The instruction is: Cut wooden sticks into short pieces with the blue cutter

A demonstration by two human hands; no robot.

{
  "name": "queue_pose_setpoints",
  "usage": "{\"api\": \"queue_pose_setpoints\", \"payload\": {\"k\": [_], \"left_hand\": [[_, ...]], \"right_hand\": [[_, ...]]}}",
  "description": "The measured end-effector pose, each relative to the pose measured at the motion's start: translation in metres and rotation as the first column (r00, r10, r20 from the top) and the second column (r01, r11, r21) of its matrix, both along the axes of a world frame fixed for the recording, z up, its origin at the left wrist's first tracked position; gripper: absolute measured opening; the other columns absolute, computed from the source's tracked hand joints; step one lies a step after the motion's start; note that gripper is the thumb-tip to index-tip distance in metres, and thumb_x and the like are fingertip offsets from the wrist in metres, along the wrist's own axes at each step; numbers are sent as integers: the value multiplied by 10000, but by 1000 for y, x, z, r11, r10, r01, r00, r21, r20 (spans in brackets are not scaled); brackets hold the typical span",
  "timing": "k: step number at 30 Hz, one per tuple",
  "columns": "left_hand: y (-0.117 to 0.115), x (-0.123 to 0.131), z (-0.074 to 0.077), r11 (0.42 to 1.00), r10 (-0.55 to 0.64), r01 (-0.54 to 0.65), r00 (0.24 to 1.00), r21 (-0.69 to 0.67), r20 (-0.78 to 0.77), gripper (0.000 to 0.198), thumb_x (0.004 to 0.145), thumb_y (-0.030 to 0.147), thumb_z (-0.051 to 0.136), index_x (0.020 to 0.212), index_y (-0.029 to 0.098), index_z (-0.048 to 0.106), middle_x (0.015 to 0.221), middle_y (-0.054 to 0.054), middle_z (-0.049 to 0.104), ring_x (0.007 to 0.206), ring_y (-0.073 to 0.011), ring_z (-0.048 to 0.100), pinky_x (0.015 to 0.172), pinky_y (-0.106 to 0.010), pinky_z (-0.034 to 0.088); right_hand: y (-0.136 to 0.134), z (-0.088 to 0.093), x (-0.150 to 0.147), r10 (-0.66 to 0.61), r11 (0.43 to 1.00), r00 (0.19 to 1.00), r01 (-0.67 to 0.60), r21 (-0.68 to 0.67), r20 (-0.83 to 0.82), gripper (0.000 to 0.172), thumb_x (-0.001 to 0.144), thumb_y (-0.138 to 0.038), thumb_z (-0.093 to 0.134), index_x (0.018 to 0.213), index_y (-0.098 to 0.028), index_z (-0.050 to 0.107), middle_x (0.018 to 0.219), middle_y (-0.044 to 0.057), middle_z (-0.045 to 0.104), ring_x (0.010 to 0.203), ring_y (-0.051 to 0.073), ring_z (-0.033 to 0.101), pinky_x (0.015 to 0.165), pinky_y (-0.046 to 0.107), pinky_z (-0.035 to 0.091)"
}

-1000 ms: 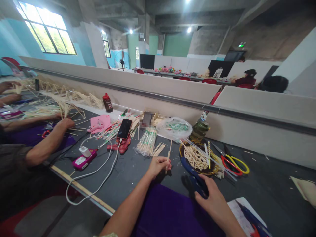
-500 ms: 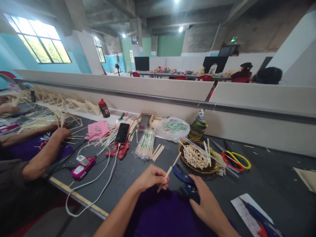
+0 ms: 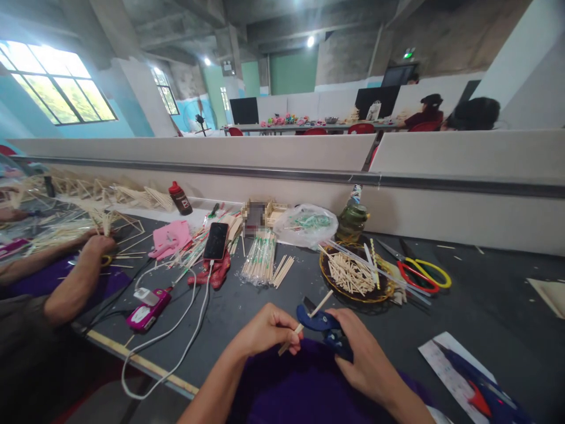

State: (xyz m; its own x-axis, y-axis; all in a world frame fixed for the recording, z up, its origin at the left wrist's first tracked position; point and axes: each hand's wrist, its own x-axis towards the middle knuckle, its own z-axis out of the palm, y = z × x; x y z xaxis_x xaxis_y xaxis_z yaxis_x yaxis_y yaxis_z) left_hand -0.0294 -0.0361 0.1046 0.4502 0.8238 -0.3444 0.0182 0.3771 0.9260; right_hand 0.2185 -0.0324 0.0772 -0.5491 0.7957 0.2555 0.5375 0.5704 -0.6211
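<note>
Now in hand: a bamboo stick (image 3: 322, 301), held just in front of the wicker basket (image 3: 323, 272), on its near side.
Left hand: the left hand (image 3: 267, 330) has thumb and fingertips pinched shut on the stick's near end. The far end slants up toward the basket.
Right hand: the right hand (image 3: 364, 353) is curled around the handles of the blue cutter (image 3: 324, 327) and grasps it firmly. The cutter's head meets the stick about midway along, short of the basket.
Cut: not yet made, as I judge it (the stick reads as one piece across the blade, and I cannot tell whether the blade bites yet).
Done: a heap of short pieces (image 3: 351, 275) lies inside the basket, which suggests many cuts are already finished.
Left to do: a wrapped bundle (image 3: 260, 259) of long sticks and a few loose sticks (image 3: 282, 270) lie left of the basket, uncut, so a fair share seems to remain.
Nearby: red-and-yellow scissors (image 3: 421, 275) lie just right of the basket. A co-worker's hand (image 3: 95, 246) rests well to its left.
</note>
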Motion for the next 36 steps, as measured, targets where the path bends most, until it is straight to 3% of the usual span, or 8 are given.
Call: {"api": "queue_pose_setpoints", "payload": {"k": [8, 20, 30, 36], "left_hand": [[0, 0, 3, 998, -46, 49, 997, 50, -58, 205, 703, 313, 700, 719, 109, 718, 626, -44, 671, 533, -109, 571, 501, -190, 382], [-8, 8, 35, 983, -62, 102, 965, 149, -255, 175, 740, 224, 578, 642, 113, 671, 557, 8, 586, 467, -62, 397, 447, -180, 261], [-11, 11, 46, 978, -63, 116, 957, 173, -283, 149, 716, 139, 531, 609, 120, 633, 556, 15, 564, 513, -72, 441, 490, -172, 301], [-10, 11, 43, 987, -67, 101, 966, 127, -250, 176, 744, 204, 570, 606, 115, 635, 561, 3, 578, 468, -61, 412, 458, -179, 290]], "right_hand": [[2, 7, 1, 22, 1000, 1000, -22, -10, 4, 661, 636, -47, 459, 1273, -212, 407, 1231, 116, 507, 1176, 251, 461, 1019, 415, 370], [1, 10, 4, 51, 999, 998, -51, 8, -36, 548, 687, -41, 481, 1207, -213, 444, 1128, 102, 547, 1044, 232, 519, 913, 374, 427], [1, 1, 7, 81, 997, 995, -81, -5, -51, 534, 705, -38, 487, 1205, -223, 457, 1045, 72, 583, 971, 208, 550, 855, 323, 442], [-1, 3, 4, 81, 990, 993, -91, -112, -90, 494, 692, -49, 466, 1160, -203, 498, 1081, 86, 589, 1032, 209, 552, 904, 321, 421]]}}
